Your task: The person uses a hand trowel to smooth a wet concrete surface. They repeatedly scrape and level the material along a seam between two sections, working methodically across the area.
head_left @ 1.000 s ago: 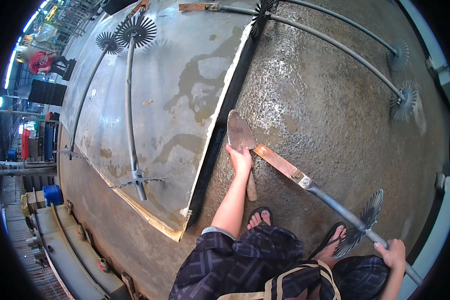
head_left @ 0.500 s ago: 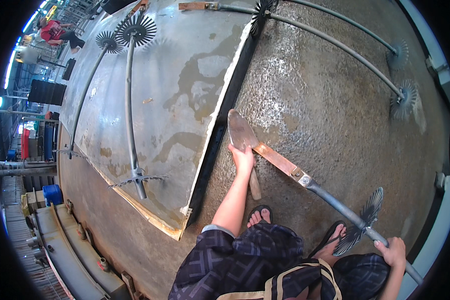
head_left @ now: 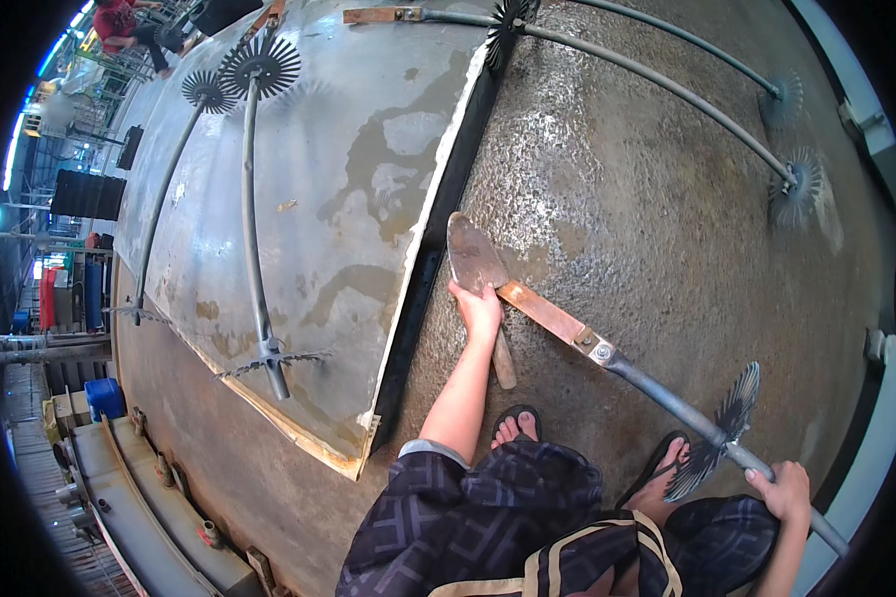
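Co-worker [head_left: 117, 22] moved; hands [head_left: 480, 314] closed on trowel [head_left: 474, 254] and pipe [head_left: 667, 405].

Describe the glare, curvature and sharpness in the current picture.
Head view: glare speckles the wet floor; head view: softer sheen on the grey sheet; head view: fisheye curvature toward a black rim; head view: trowel and left hand fairly sharp, distant background small and indistinct.

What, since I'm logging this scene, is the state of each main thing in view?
Trowel: held, blade stained
Held rod: slanted, slotted disc on its shaft
Copper-coloured strip: bolted to the held rod's end
Left hand: closed on the trowel
Right hand: closed around the held rod
Metal sheet: wet in patches
Two rods: resting on the sheet
Floor: wet, shiny in places
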